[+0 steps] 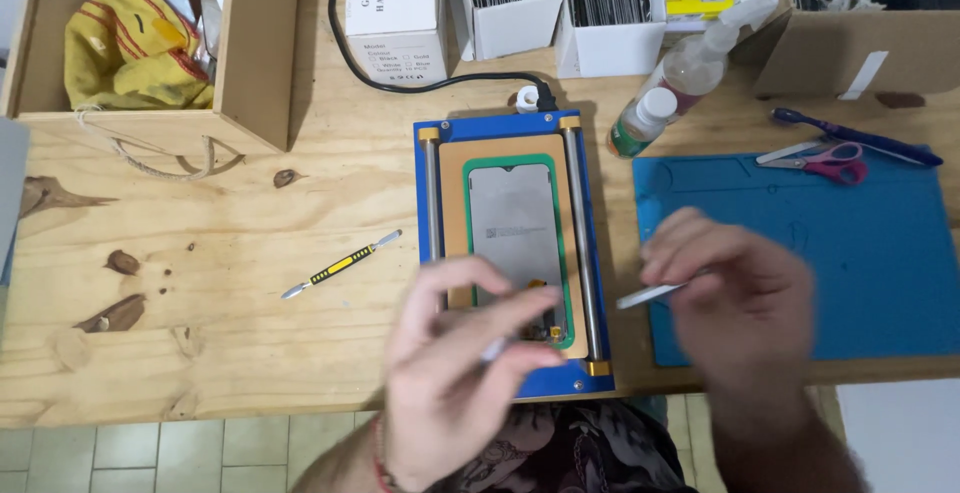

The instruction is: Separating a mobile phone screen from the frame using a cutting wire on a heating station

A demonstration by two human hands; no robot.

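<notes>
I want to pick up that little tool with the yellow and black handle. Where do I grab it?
Hold the tool by its striped middle, coming from above. It lies flat and slanted on the table, with thin metal tips at both ends.

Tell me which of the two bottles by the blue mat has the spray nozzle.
The larger clear bottle, lying tilted toward the cardboard box, has the spray nozzle; the smaller green-labelled bottle beside it has a plain white cap.

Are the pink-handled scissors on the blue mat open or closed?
Closed: the scissors lie flat with both blades together in one point.
</notes>
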